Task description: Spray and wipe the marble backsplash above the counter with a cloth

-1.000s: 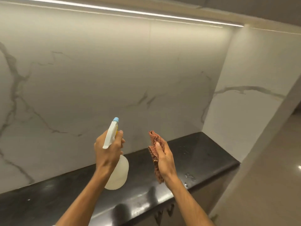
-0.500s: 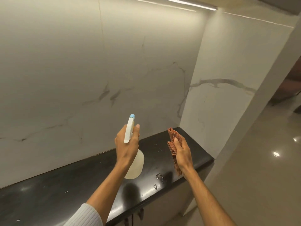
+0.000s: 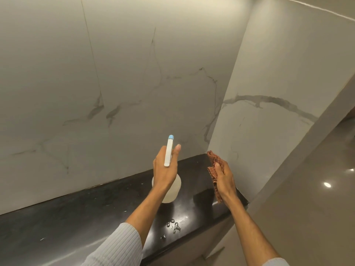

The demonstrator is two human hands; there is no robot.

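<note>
The white marble backsplash (image 3: 119, 77) with grey veins rises behind a glossy black counter (image 3: 76, 214). My left hand (image 3: 165, 169) grips a white spray bottle (image 3: 169, 150) with a blue nozzle tip, held upright above the counter and pointed toward the marble. Its translucent body (image 3: 173, 191) hangs below my palm. My right hand (image 3: 224, 179) holds a crumpled reddish-brown cloth (image 3: 214, 166) just right of the bottle, near the corner where the marble side wall (image 3: 278, 83) meets the backsplash.
Several water drops (image 3: 173, 226) lie on the counter near its front edge. The counter ends at the right against the side wall. A glossy floor (image 3: 317, 208) with light reflections spreads out at the lower right.
The view has swung right along the backsplash toward the corner. Both hands moved right with it, keeping the bottle and cloth; my left forefinger now sticks out straighter beside the sprayer.
</note>
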